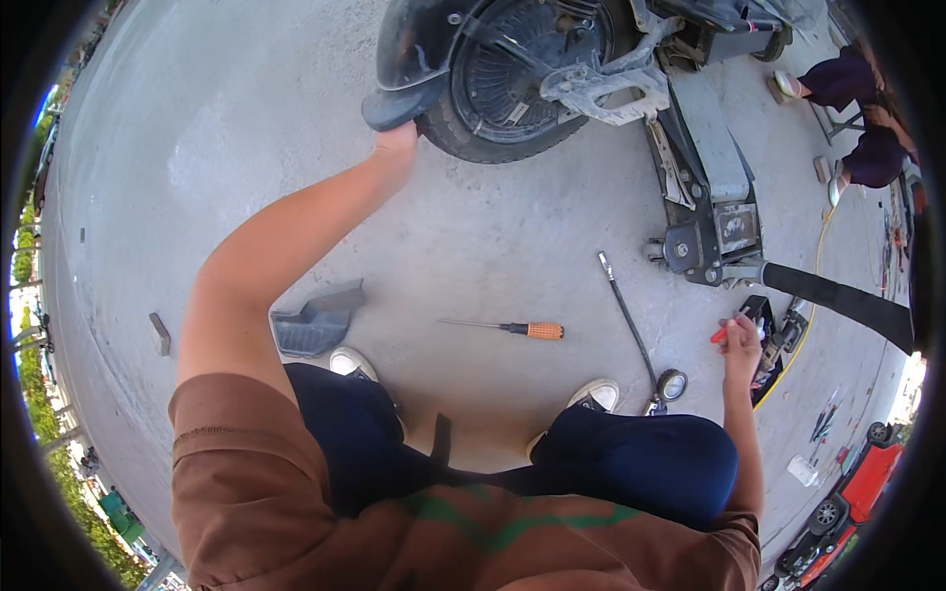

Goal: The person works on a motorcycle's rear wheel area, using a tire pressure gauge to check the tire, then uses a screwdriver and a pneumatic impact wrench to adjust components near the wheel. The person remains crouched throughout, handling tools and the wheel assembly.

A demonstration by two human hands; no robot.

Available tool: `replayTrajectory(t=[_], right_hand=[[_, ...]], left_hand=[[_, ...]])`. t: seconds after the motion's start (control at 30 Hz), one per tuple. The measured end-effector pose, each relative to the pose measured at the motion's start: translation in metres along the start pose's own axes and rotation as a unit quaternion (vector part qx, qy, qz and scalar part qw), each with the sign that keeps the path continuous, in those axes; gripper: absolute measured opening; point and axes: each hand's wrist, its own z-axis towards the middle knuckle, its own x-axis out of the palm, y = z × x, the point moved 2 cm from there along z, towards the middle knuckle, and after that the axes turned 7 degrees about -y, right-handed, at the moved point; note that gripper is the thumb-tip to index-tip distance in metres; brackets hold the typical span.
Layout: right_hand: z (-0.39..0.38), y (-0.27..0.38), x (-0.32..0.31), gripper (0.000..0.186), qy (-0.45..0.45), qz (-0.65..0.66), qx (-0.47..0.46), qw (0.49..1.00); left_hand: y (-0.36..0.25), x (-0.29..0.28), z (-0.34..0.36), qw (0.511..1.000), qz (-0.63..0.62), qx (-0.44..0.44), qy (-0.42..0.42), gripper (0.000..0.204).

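A scooter wheel [527, 94] with a black tyre fills the top middle, under a dark mudguard [419, 44]. My left hand [397, 143] reaches up to the mudguard's lower flap [399, 103], beside the tyre; its fingers are hidden behind the flap. On the right my right hand [741, 347] has its fingers closed on a small red object [719, 336], too small to name, over a black tool tray [757, 310] holding metal tools. Between my feet and the wheel lies a screwdriver [537, 330] with an orange handle.
A floor jack [705, 197] with a long black handle [838, 300] stands beneath the scooter frame. Near my right foot lies a tyre pressure gauge [672, 384] with its hose. A grey plastic cover [315, 320] is by my left foot. Another person [867, 138] sits at the upper right.
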Motion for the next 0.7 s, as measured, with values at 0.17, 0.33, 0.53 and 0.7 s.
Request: replayTrajectory(t=[0.17,0.33,0.53,0.7], right_hand=[[-0.066,0.138,0.164,0.039,0.336,-0.038,0.049,0.94],[-0.114,0.211,0.337,0.043,0.388,0.031,0.041,0.92],[-0.131,0.213,0.404,0.03,0.264,0.229,0.089,0.933],[-0.138,0.226,0.407,0.031,0.228,0.267,0.054,0.935]], left_hand=[[-0.009,0.018,-0.015,0.984,0.097,0.142,-0.039,0.037],[0.01,0.008,0.014,0.976,0.085,0.202,-0.006,0.032],[0.015,0.01,0.02,0.96,0.047,0.265,0.073,0.028],[0.03,0.013,0.042,0.955,0.062,0.276,0.091,0.028]])
